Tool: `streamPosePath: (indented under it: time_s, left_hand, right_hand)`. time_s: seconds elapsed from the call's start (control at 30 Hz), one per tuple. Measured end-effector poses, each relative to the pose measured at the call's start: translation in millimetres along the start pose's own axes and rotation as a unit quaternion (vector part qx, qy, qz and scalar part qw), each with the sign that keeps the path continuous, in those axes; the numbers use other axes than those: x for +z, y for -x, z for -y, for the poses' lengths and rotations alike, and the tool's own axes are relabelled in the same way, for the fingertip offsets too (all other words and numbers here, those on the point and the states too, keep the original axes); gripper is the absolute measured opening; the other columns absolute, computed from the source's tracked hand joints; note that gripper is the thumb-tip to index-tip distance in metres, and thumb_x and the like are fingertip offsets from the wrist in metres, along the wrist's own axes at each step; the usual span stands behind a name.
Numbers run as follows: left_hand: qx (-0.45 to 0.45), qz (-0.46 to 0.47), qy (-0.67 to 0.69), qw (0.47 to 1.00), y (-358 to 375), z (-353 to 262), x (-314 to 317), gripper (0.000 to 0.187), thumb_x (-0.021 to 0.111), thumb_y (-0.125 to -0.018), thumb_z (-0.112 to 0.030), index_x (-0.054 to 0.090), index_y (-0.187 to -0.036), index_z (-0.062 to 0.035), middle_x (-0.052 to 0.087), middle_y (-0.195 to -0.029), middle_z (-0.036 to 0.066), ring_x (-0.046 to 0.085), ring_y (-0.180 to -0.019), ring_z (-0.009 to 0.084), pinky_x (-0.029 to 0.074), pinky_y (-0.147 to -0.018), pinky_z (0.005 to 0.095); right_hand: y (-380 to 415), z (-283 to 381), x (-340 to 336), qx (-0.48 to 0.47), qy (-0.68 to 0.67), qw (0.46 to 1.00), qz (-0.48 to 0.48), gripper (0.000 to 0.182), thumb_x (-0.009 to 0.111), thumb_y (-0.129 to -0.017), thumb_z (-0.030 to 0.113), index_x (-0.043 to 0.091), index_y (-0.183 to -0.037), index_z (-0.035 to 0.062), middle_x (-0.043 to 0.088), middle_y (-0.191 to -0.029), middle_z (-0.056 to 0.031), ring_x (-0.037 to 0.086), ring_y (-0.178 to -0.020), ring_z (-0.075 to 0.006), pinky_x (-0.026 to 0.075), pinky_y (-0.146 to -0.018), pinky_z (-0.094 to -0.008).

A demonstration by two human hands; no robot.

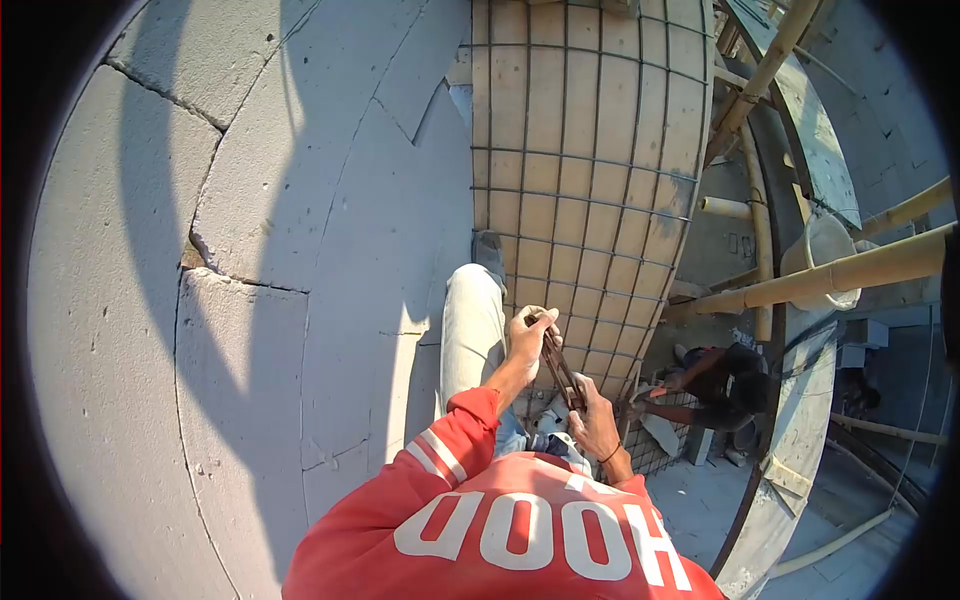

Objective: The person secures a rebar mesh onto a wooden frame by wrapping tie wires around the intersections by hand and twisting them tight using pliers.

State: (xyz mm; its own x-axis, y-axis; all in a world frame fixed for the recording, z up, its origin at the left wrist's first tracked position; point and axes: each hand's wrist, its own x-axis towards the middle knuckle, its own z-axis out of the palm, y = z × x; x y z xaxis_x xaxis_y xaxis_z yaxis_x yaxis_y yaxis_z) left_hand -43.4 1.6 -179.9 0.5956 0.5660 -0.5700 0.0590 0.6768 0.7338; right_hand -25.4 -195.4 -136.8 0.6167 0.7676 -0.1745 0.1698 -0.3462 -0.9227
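Blockwork wall [150, 300] fills the left, mortar joints cracked and open. Person stands on top of it, pale trouser leg [472, 330] forward, red sleeve below. Left hand [530, 335] is wrapped tight round the upper end of a dark metal cutter [562, 372]; right hand [597, 420] clamps the lower handle. Tool sits between both hands, just over the wire mesh [585, 130] laid on board formwork. Further right, bamboo scaffold poles [830, 275], and another person [720, 385] crouched below. Risk as I see it: if the grip slips, the cutter drops on that person; footing is narrow, and leaning into the cut could overbalance.
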Motion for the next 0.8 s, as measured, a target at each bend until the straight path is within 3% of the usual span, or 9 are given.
streamPosePath:
  time_s: [0.1, 0.17, 0.3, 0.33, 0.5, 0.57, 0.73, 0.77, 0.8]
  left_hand:
    - [0.057, -0.028, -0.046, 0.997, 28, 1, 1, 0.016, 0.072, -0.093, -0.016, 0.057, -0.090, -0.0099, 0.062, -0.073, 0.001, 0.059, -0.061, 0.0109, 0.050, -0.058, 0.0265]
    - [0.104, -0.036, -0.085, 0.990, 51, 1, 8, 0.018, 0.072, -0.093, -0.015, 0.056, -0.084, -0.0108, 0.058, -0.072, -0.002, 0.053, -0.062, 0.0066, 0.042, -0.057, 0.0238]
    - [0.120, -0.012, -0.126, 0.985, 70, 20, 2, 0.019, 0.072, -0.093, -0.017, 0.056, -0.086, -0.0097, 0.056, -0.070, -0.003, 0.052, -0.062, 0.0062, 0.043, -0.058, 0.0234]
    - [0.120, 0.005, -0.144, 0.982, 75, 19, 3, 0.021, 0.073, -0.092, -0.018, 0.056, -0.087, -0.0091, 0.057, -0.069, -0.002, 0.053, -0.063, 0.0060, 0.043, -0.060, 0.0231]
    - [0.151, 0.086, -0.213, 0.962, 93, 9, 12, 0.020, 0.074, -0.092, -0.015, 0.057, -0.085, -0.0079, 0.055, -0.067, -0.002, 0.053, -0.064, 0.0056, 0.044, -0.062, 0.0222]
    - [0.155, 0.156, -0.200, 0.955, 94, 5, 14, 0.021, 0.075, -0.091, -0.012, 0.058, -0.101, -0.0065, 0.056, -0.072, -0.002, 0.055, -0.067, 0.0056, 0.045, -0.063, 0.0221]
    - [0.185, 0.181, -0.166, 0.951, 96, -30, 26, 0.050, 0.077, -0.088, -0.008, 0.047, -0.128, -0.0078, 0.056, -0.081, -0.002, 0.056, -0.068, 0.0068, 0.045, -0.061, 0.0223]
    - [0.191, 0.206, -0.168, 0.945, 96, -41, 28, 0.059, 0.078, -0.087, -0.008, 0.042, -0.134, -0.0088, 0.056, -0.084, -0.002, 0.057, -0.068, 0.0072, 0.046, -0.060, 0.0223]
    - [0.170, 0.191, -0.158, 0.954, 99, -53, 29, 0.052, 0.079, -0.086, -0.007, 0.049, -0.128, -0.0072, 0.056, -0.083, -0.002, 0.056, -0.067, 0.0067, 0.046, -0.060, 0.0218]
  right_hand:
    - [22, -5, -7, -0.029, 0.003, 0.999, -0.015, 0.059, 0.053, -0.074, -0.013, 0.052, -0.131, 0.0013, 0.068, -0.109, -0.0231, 0.070, -0.104, -0.0378, 0.054, -0.091, -0.0385]
    - [32, -8, -14, -0.022, -0.014, 0.999, -0.046, 0.056, 0.052, -0.074, -0.014, 0.055, -0.128, 0.0013, 0.070, -0.107, -0.0187, 0.071, -0.100, -0.0301, 0.055, -0.087, -0.0355]
    - [50, -18, -42, 0.018, -0.128, 0.989, -0.078, 0.042, 0.048, -0.081, -0.012, 0.062, -0.120, -0.0022, 0.068, -0.100, -0.0101, 0.065, -0.080, -0.0132, 0.053, -0.073, -0.0247]
    - [51, -19, -47, 0.029, -0.173, 0.982, -0.071, 0.030, 0.053, -0.090, -0.004, 0.063, -0.118, -0.0017, 0.068, -0.093, -0.0056, 0.060, -0.072, -0.0082, 0.051, -0.066, -0.0219]
    - [42, -1, -65, 0.089, -0.188, 0.977, -0.055, 0.020, 0.068, -0.096, 0.014, 0.067, -0.110, -0.0004, 0.064, -0.078, 0.0007, 0.054, -0.063, -0.0033, 0.044, -0.056, -0.0192]
    - [30, 1, -65, 0.077, -0.259, 0.962, -0.034, 0.018, 0.071, -0.095, 0.015, 0.069, -0.104, -0.0008, 0.058, -0.072, 0.0043, 0.047, -0.061, -0.0022, 0.037, -0.053, -0.0194]
    - [-6, 10, -60, 0.026, -0.243, 0.954, -0.172, 0.014, 0.071, -0.096, 0.018, 0.069, -0.091, 0.0054, 0.046, -0.066, 0.0100, 0.037, -0.055, 0.0004, 0.027, -0.047, -0.0195]
    - [-11, 15, -64, 0.049, -0.338, 0.918, -0.202, 0.014, 0.069, -0.098, 0.018, 0.066, -0.092, 0.0061, 0.042, -0.064, 0.0109, 0.034, -0.053, 0.0007, 0.025, -0.046, -0.0192]
    - [-16, 21, -70, 0.034, -0.338, 0.916, -0.213, 0.013, 0.068, -0.098, 0.018, 0.065, -0.093, 0.0064, 0.040, -0.063, 0.0110, 0.032, -0.053, 0.0007, 0.025, -0.045, -0.0190]
